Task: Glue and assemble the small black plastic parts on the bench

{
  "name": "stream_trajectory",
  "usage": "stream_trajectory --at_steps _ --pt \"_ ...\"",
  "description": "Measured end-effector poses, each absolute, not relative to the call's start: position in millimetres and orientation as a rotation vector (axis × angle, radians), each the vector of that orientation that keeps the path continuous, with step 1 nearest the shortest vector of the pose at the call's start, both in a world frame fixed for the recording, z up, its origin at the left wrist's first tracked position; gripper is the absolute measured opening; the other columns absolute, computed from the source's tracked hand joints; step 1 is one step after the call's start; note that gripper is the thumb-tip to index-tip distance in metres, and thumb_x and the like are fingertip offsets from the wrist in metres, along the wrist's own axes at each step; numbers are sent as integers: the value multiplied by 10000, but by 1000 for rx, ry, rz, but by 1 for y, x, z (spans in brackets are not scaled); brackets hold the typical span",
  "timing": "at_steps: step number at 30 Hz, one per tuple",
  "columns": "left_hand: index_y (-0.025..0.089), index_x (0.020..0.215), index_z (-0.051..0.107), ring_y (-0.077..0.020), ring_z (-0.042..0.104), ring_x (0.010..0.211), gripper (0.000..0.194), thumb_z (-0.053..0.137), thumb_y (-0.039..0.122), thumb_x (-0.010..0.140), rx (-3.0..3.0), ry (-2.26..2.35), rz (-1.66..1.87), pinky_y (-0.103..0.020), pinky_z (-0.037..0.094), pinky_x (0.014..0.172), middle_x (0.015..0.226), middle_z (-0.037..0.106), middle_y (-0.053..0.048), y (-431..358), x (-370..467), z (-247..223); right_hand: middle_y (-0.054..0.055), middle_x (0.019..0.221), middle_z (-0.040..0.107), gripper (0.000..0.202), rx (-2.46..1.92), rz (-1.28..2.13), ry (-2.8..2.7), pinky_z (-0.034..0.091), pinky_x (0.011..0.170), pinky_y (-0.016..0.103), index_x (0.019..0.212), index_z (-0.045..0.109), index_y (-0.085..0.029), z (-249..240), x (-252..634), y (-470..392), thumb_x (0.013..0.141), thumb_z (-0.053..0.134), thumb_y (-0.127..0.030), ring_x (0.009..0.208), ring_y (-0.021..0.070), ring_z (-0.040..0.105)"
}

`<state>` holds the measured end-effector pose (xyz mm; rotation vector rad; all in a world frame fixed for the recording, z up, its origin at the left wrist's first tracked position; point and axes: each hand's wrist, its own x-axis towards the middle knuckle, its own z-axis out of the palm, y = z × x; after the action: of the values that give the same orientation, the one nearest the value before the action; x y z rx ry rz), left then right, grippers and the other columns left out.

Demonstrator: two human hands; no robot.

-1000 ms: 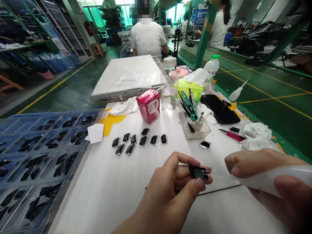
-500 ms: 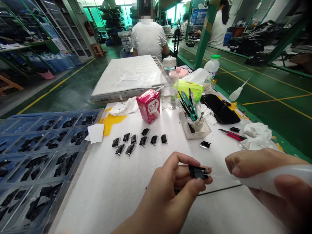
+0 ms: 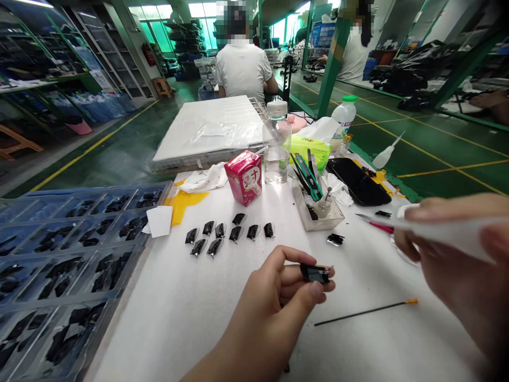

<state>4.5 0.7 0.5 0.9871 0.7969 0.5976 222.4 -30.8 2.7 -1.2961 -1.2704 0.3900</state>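
Note:
My left hand (image 3: 274, 305) pinches a small black plastic part (image 3: 314, 272) between thumb and fingers, with tiny metal bits at its right end. To the right, my right hand (image 3: 445, 260), partly blurred, is closed around a translucent white squeeze bottle (image 3: 453, 233), apart from the part. Below and between the hands lies a thin black stick (image 3: 358, 315) with an orange tip. Several small black parts with clear film (image 3: 215, 246) are laid out on the white table beyond my left hand. Another black part (image 3: 336, 240) lies by the tool box.
Blue compartment trays (image 3: 131, 254) of black pieces fill the left. Beyond the parts stand a red drink carton (image 3: 244, 180), a clear bottle (image 3: 277, 159) and a small box of tools (image 3: 318, 217). A phone (image 3: 360, 183) and a red-handled blade tool (image 3: 382, 225) lie right. A person (image 3: 242, 69) sits ahead.
My right hand and the squeeze bottle have risen and moved right, away from the black part. My left hand has shifted slightly left and up. The stick's orange tip is now uncovered.

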Motion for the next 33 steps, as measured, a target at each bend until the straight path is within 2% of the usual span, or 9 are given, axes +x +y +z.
stream_trajectory --at_steps 3,4,6,8,14,18,20,27,33 --pt "187 965 545 -161 697 949 77 596 160 913 976 849 634 -267 523 829 1044 741 -57 6 4 3 27 911 712 288 -1546 281 -1141 501 675 400 1076 709 -373 7 239 -5 810 665 -476 803 257 643" --pt "184 968 550 -162 700 941 76 598 165 913 977 861 648 -271 529 829 1041 741 -55 8 3 4 28 1068 707 360 -1638 309 -1213 494 814 426 1154 675 -373 5 246 4 806 681 -462 1001 293 631" --pt "176 979 561 -163 707 913 86 609 178 908 981 879 685 -270 542 811 1005 748 -53 11 3 6 30 1203 668 389 -1656 452 -1458 479 888 448 1225 615 -358 -4 262 19 849 611 -458 1141 303 581" --pt "163 987 572 -162 710 896 98 618 181 903 980 888 720 -262 550 795 972 754 -57 13 2 7 57 1213 660 268 -1702 482 -1536 490 841 456 1037 698 -288 -20 273 31 834 621 -445 1049 315 619" --pt "144 988 589 -168 717 847 139 659 190 876 967 898 768 -261 555 767 912 759 -62 13 -1 14 63 1007 698 236 -1734 500 -1626 493 714 388 988 679 -228 -53 282 45 820 647 -389 778 232 641" --pt "150 983 601 -193 718 858 157 677 205 858 970 909 806 -286 552 769 916 751 -64 12 -3 16 33 829 614 377 -1685 314 -1473 449 627 344 958 579 -236 -37 280 38 712 759 -457 692 201 558" --pt "151 981 607 -191 717 854 144 668 199 861 977 893 809 -283 552 761 897 745 -57 12 -3 15 7 751 532 348 -1628 218 -1363 404 570 314 945 541 -253 -24 270 32 753 726 -478 651 178 489" --pt "151 969 610 -160 708 838 125 663 175 858 975 867 766 -228 545 718 824 726 -29 13 1 12 -23 597 520 224 -1499 492 -1431 271 423 259 867 691 -220 -19 223 31 815 676 -438 471 101 383" --pt "157 959 621 -169 705 835 124 674 186 850 997 875 735 -237 535 712 816 725 -32 11 1 12 -12 706 548 201 -1402 532 -1371 301 441 264 813 639 -231 -23 221 39 784 729 -408 505 102 413"
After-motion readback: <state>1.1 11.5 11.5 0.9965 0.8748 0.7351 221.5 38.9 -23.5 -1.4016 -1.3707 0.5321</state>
